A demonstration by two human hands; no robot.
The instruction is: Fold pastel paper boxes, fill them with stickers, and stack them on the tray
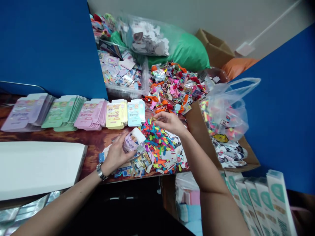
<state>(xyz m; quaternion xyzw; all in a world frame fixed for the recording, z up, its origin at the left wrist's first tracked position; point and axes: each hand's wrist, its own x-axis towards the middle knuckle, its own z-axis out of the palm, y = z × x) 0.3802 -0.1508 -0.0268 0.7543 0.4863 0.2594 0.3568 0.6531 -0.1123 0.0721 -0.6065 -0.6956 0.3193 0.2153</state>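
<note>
Blue panels [49,42] flank your counter [94,144], which is crowded around both hands. Your left hand [116,154] grips the purple box [129,143], its mouth tilted up toward your right hand [169,123]; something brownish shows inside, too small to name. Squeeze harder and the thin-looking walls could buckle; tip it further and its contents could slide onto the cards [141,162] just beneath. Those cards lie near the front edge, so a dragging left wrist could push some off.

Your right hand's fingers curl together at the far edge of the bright pieces [157,142]. You cannot tell here whether they pinch the yellowish speck at their tips. With pieces this small and overlapping, a pinch could take two or none. Trinkets [174,87] just beyond that hand could stray among them, and a leftward sweep could topple the pale-blue stack [134,113].
</note>
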